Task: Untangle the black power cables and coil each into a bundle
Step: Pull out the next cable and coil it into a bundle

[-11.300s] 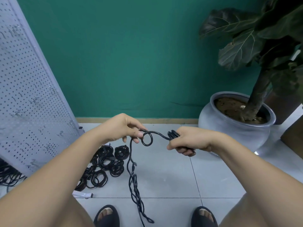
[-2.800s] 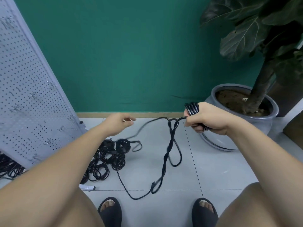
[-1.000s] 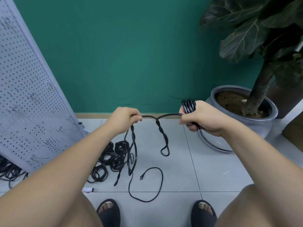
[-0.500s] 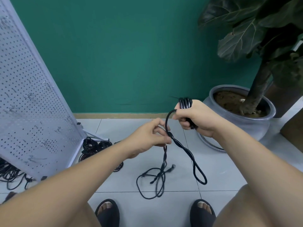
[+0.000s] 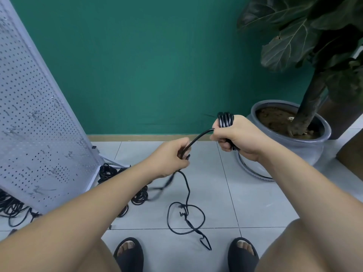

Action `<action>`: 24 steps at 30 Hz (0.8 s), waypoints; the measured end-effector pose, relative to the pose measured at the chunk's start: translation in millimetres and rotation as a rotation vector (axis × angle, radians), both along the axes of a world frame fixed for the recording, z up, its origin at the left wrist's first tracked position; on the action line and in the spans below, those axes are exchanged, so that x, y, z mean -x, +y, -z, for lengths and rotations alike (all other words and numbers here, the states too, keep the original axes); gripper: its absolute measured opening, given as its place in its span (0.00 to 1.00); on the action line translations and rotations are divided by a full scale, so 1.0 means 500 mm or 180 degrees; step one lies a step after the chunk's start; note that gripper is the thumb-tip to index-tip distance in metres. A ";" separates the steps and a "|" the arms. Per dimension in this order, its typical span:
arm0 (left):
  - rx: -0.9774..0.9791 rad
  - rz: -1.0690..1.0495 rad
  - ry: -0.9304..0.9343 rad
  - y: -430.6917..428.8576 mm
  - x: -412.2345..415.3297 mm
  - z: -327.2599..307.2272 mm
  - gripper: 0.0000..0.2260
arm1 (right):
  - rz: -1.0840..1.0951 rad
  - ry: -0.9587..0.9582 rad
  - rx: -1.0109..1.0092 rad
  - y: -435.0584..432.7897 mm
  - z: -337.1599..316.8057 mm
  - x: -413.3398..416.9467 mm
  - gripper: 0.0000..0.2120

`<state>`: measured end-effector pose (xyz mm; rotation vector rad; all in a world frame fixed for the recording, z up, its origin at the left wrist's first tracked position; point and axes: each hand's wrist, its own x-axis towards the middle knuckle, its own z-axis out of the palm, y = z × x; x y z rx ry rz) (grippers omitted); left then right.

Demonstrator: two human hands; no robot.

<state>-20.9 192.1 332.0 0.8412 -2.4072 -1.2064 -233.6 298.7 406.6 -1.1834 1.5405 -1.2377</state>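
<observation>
Compared with half a second earlier, the left hand (image 5: 167, 158) has been drawn down and away from the right hand (image 5: 241, 138), and the twisted loop that hung between them is gone. A single stretch of the black power cable (image 5: 197, 138) is spanned between them. The left fingers are curled round it, the right fingers round the wound coil (image 5: 225, 119). The remainder is trailed to the floor (image 5: 216, 193) in tangled loops.
</observation>
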 end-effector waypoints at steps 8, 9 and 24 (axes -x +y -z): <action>-0.0303 0.0081 -0.0304 -0.033 -0.037 -0.025 0.10 | 0.0482 0.0206 0.0066 -0.001 -0.006 0.031 0.14; -0.0382 0.0136 -0.0463 -0.032 -0.046 -0.027 0.09 | 0.0530 0.0162 0.0073 -0.002 -0.005 0.036 0.16; -0.0430 0.0119 -0.0088 0.004 -0.035 -0.005 0.15 | -0.0110 -0.1568 -0.0468 -0.005 0.014 -0.017 0.21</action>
